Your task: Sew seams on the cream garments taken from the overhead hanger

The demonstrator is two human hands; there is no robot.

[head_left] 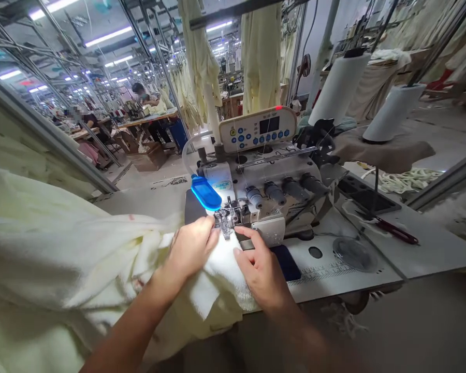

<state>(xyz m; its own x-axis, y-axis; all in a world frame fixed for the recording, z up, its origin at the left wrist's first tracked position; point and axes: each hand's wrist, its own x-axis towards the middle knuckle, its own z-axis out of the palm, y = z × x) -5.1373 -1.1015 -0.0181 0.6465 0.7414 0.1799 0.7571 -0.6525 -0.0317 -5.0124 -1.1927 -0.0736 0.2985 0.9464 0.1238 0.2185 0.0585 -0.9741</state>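
Cream fleecy fabric runs up under the presser foot of an overlock sewing machine. On the left of the foot, my left hand is closed on the fabric, fingers curled over it. My right hand sits just right of the foot, its thumb and forefinger at the fabric's edge and the other fingers curled in. A larger cream heap of the same cloth spreads over the left side and hangs off the front. A blue plastic guard stands above the needle area.
Two white thread cones rise behind the machine on the right. Red-handled snips and a round clear dish lie on the table. Pale garments hang behind. A co-worker sits farther back.
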